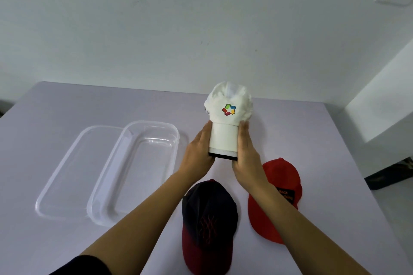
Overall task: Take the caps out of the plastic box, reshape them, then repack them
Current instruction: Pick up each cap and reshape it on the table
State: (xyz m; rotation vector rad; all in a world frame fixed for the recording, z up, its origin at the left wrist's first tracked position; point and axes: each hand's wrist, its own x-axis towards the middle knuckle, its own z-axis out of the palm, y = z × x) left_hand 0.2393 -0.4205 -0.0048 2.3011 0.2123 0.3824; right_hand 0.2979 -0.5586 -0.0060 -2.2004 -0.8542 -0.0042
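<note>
1. The clear plastic box lies on the pale counter, left of centre, with nothing inside it; its bottom shows straight through.
2. Its clear lid lies flat just to the left, the box's left edge overlapping it. Nothing rests on the lid.
3. All three caps are outside the box. The white cap is raised above the counter's far right part, its crown with a multicoloured logo pointing away and its brim toward the person, curled downward into a narrow arch.
4. The left hand presses flat against the brim's left side, and the right hand presses against the right side, fingers straight and pointing away; together both hands squeeze the brim between their palms. A dark edge shows at the brim's near end.
5. The navy cap with a dark red brim and red stitched emblem lies on the counter near the person, between the two forearms, brim toward the near edge.
6. The red cap with a dark patch lies to the right of it; the right forearm crosses over its left part and hides some of it.
7. A white wall rises behind the counter's far edge.
</note>
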